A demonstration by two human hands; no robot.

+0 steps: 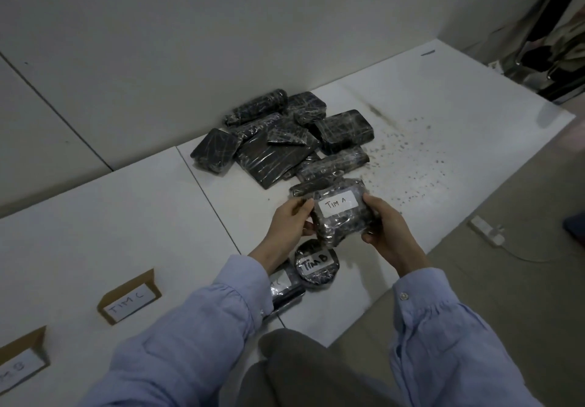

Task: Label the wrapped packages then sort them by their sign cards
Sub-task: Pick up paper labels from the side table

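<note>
The left hand (286,226) and right hand (387,230) grip the TIM A package (343,219) over the white surface (459,115); dark flecks (408,147) lie beyond them, a plain wall (221,26) farther off.

Left hand (289,221) and right hand (384,227) face each other, fingers curled, gripping.

The pile (281,143) lies behind the TIM A package (340,216); nearer sit the TIM B package (316,265) and, left, a third package (286,292), perhaps marked C; sign cards (129,303) stand farther left.
</note>
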